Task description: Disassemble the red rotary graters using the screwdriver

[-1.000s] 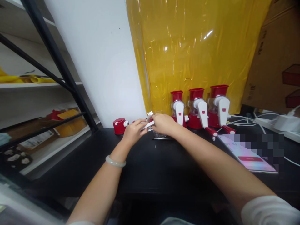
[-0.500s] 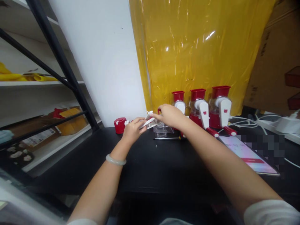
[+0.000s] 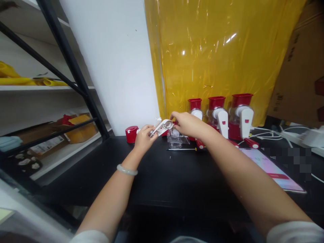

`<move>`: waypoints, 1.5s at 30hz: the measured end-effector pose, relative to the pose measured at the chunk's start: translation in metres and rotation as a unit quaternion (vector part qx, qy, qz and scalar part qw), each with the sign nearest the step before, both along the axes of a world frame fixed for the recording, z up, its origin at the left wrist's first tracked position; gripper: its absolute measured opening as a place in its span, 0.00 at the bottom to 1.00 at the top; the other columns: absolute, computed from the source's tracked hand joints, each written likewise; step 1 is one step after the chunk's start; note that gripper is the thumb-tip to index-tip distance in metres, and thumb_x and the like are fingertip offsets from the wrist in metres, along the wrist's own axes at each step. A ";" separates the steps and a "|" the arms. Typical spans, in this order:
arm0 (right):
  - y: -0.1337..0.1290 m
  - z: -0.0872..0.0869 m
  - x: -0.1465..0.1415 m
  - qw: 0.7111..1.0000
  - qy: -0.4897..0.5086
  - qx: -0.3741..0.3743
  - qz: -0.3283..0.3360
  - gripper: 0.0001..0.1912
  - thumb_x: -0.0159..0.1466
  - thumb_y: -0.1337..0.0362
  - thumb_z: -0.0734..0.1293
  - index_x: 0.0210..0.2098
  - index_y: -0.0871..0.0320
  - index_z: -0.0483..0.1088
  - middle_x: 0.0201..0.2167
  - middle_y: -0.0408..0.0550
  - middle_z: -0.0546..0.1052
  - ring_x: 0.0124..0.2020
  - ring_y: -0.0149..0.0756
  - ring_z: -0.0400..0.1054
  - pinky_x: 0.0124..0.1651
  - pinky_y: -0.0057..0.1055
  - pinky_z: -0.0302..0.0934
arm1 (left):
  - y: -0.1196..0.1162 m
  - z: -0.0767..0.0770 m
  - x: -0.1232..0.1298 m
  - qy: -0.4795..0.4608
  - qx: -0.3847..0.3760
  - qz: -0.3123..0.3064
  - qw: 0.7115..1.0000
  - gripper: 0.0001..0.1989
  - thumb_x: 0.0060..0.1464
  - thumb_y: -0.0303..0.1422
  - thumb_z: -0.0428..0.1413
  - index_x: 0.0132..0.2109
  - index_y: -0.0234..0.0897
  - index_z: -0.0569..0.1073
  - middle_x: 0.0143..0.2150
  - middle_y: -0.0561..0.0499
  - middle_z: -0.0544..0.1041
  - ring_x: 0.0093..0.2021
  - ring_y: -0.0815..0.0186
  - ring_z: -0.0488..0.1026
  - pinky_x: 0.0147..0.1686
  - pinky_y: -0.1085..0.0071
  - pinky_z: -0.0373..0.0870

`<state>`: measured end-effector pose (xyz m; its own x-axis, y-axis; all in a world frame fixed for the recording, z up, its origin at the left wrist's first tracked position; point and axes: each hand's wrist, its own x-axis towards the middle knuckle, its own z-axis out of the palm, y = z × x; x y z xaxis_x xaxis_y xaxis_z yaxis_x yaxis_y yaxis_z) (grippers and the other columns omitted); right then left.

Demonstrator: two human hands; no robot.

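Observation:
My left hand (image 3: 144,137) pinches a white plastic crank arm (image 3: 162,127) near its lower end. The arm tilts up to the right, with its round ring end free of the fingers. Just right of that ring, my right hand (image 3: 184,124) has its fingers bent and apart; whether they touch the ring is unclear. Behind and below it stands a clear plastic housing (image 3: 176,139), partly covered by the hand. A screwdriver (image 3: 181,149) with a thin shaft lies in front of the housing. To the left sits a red cylindrical part (image 3: 131,134).
Several red-and-white rotary graters (image 3: 241,116) stand in a row at the back right. A lit phone or tablet (image 3: 275,170) lies by my right forearm on the black table (image 3: 162,182). White cables (image 3: 270,135) run behind it. A black-framed shelf (image 3: 68,57) stands left.
My right hand has come off the crank arm's far end and moved slightly right, uncovering the ring. My left hand keeps its hold. The view has shifted a little.

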<state>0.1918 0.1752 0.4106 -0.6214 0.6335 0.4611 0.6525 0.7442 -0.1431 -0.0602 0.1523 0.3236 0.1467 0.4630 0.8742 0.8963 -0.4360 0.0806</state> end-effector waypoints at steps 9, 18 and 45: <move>-0.002 -0.029 -0.025 0.970 -0.181 -0.127 0.099 0.16 0.58 0.76 0.69 0.42 0.56 0.81 0.39 0.50 0.83 0.37 0.37 0.76 0.38 0.29 0.62 | 0.001 -0.001 0.001 -0.017 -0.006 -0.010 1.000 0.05 0.57 0.30 0.60 0.40 0.36 0.81 0.40 0.47 0.81 0.33 0.65 0.77 0.29 0.71 0.73; 0.002 -0.055 -0.039 0.947 -0.263 -0.158 0.099 0.13 0.57 0.76 0.74 0.40 0.58 0.80 0.39 0.47 0.83 0.39 0.35 0.75 0.34 0.26 0.58 | 0.001 -0.002 0.000 -0.014 -0.017 -0.006 1.000 0.06 0.56 0.29 0.60 0.40 0.36 0.81 0.40 0.47 0.81 0.32 0.66 0.76 0.29 0.72 0.73; 0.007 -0.069 -0.044 0.922 -0.314 -0.193 0.120 0.17 0.55 0.79 0.68 0.41 0.56 0.75 0.41 0.46 0.79 0.37 0.35 0.71 0.32 0.28 0.55 | -0.001 -0.001 0.002 -0.043 -0.058 -0.020 0.997 0.07 0.56 0.30 0.59 0.40 0.35 0.81 0.40 0.47 0.80 0.30 0.67 0.73 0.30 0.72 0.69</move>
